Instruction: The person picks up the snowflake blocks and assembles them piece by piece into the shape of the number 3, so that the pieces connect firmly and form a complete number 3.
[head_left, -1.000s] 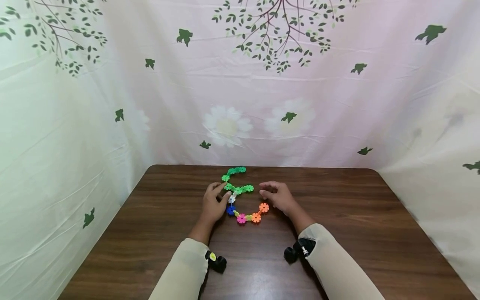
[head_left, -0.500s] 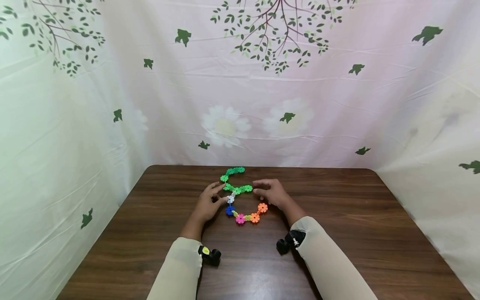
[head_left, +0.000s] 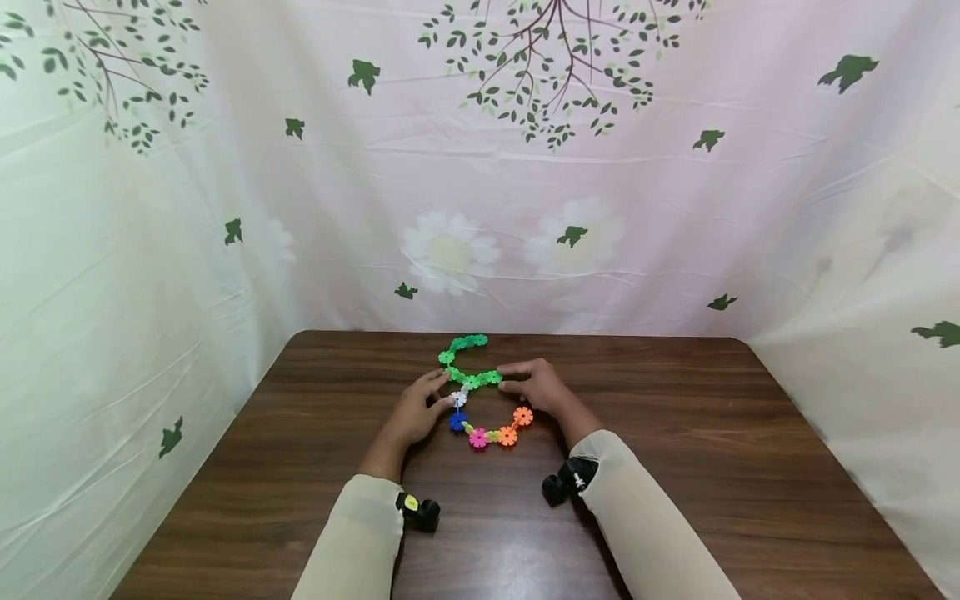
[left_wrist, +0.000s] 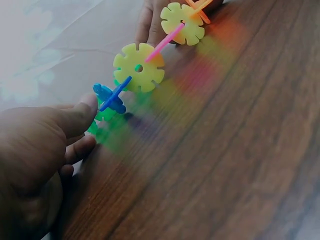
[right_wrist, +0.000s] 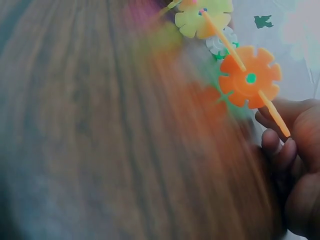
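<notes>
A chain of notched plastic flower discs (head_left: 478, 437) lies on the table, bent into a shape like a 6 with an open right side. Its upper part is green (head_left: 471, 382), followed downward by white, blue, yellow, pink and orange. My left hand (head_left: 415, 414) is at the chain's left side, thumb tip beside the white disc (head_left: 458, 400) and a forefinger by the green ones. From the right, my right hand (head_left: 543, 388) has its fingertips at the end of the lower green row, thumb and forefinger apart. An orange disc (right_wrist: 251, 77) stands on edge near that hand in the right wrist view.
The brown wooden table (head_left: 300, 500) has its far edge close behind the chain's top. A pale printed cloth (head_left: 480, 192) hangs behind and at both sides. Each wrist carries a small black camera (head_left: 420, 512).
My right hand has moved left up to the end of the green row. The left hand has shifted slightly left, its thumb staying near the white disc. The chain keeps its shape.
</notes>
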